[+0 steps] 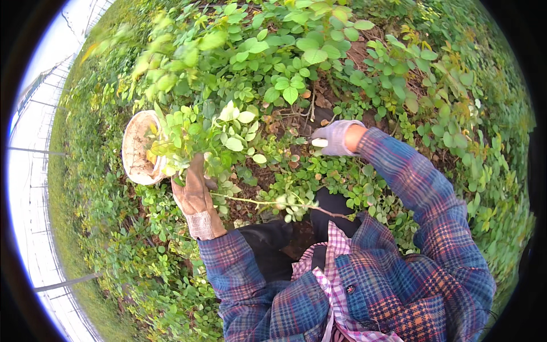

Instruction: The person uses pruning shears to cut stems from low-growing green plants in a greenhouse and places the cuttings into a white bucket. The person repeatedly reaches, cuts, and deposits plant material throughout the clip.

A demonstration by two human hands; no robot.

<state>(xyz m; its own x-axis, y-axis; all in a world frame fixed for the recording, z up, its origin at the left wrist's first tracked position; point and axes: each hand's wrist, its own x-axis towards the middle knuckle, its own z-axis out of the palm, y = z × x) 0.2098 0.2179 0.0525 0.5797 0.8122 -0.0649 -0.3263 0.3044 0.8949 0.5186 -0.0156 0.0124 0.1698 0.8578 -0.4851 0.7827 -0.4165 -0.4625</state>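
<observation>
My left hand [196,190], in a soiled tan glove, is closed around leafy cut stems [188,132]. One long thorny stem [273,202] runs from it to the right across my lap. The leaves of the bunch overlap the rim of a dirty white plastic bucket [141,147], which has some yellowed leaves at its inner side. My right hand [337,137], in a light grey-purple glove, is closed on a tool with a white handle [319,142] low among the plants. The tool's working end is hard to make out.
Dense leafy bushes [290,51], which look like rose plants, surround me on all sides. Bare brown soil with dry leaves [322,102] shows between them. My dark-trousered legs [265,239] are bent close to the foliage. Greenhouse framing [51,102] stands beyond the plants at the left.
</observation>
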